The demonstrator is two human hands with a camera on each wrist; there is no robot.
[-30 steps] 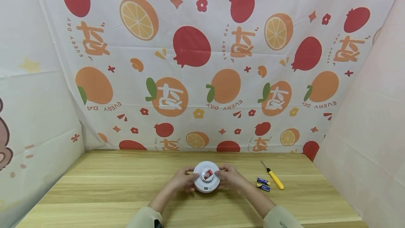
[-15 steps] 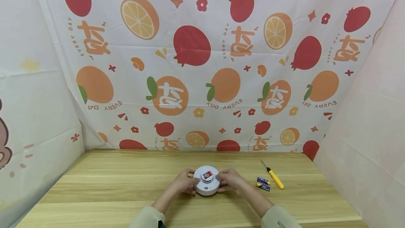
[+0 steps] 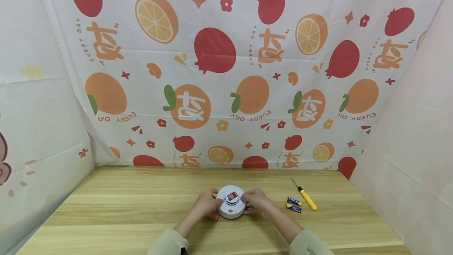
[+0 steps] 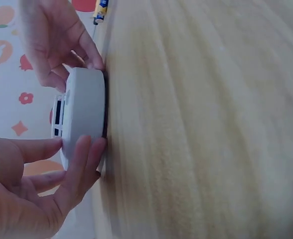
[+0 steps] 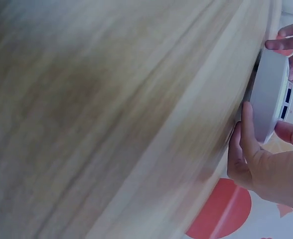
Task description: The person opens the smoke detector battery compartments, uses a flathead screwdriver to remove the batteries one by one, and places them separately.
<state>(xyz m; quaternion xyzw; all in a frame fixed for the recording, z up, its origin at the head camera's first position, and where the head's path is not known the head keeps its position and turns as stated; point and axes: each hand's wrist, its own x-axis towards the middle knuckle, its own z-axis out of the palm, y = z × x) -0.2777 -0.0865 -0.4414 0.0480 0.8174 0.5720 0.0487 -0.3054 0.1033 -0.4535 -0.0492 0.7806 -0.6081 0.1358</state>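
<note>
white round device (image 3: 231, 207) with red label, yellow-handled screwdriver (image 3: 306, 200), orange-and-red fruit-print backdrop (image 3: 226, 70).

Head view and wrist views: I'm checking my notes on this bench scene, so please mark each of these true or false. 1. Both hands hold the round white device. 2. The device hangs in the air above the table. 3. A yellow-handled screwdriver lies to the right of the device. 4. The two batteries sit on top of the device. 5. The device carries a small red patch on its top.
1. True: the left hand and the right hand grip the round white device from either side.
2. False: it rests on the wooden table.
3. True: the yellow-handled screwdriver lies there.
4. False: the two batteries lie on the table beside the screwdriver.
5. True.
</note>
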